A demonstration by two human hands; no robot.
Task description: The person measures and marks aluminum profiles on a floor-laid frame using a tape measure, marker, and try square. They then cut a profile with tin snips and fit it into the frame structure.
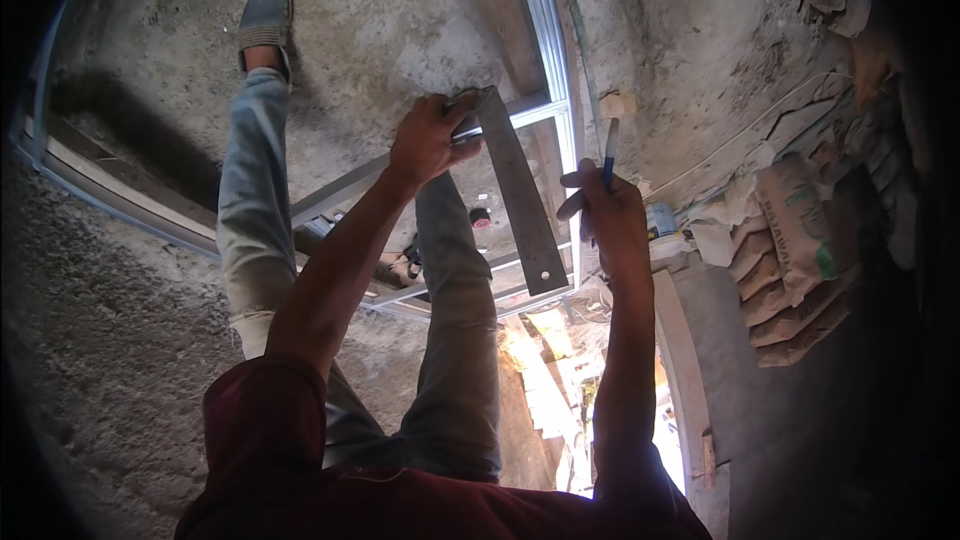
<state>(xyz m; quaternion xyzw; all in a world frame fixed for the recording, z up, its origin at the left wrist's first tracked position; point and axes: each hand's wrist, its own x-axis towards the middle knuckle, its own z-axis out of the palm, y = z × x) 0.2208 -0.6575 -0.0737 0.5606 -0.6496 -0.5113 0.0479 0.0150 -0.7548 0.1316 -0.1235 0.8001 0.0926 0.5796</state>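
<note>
Over the rough concrete floor (400,15), we count two bare hands at work, well apart from each other. Our left hand (430,145) is clamped on the upper corner of one flat metal square (518,202), thumb and fingers gripping its short arm. The square's single long blade slants down to the right, with one round hole near its end. It lies over the crossbar of a pale metal frame (548,30), close to the side rail; whether it touches the rail, we cannot tell. Our right hand (615,215), just right of that rail, is closed around one pen (609,155), blue and whitish, pointing up.

Below we count two trousered legs (260,160) and one grey shoe (265,20) in plain sight. At the right lies a pile of brown paper sacks (795,230), its layers too folded to count; one sack carries large dark lettering and a green patch. One small container (660,219) near the right wrist bears a blue label, its writing too small to make out.
</note>
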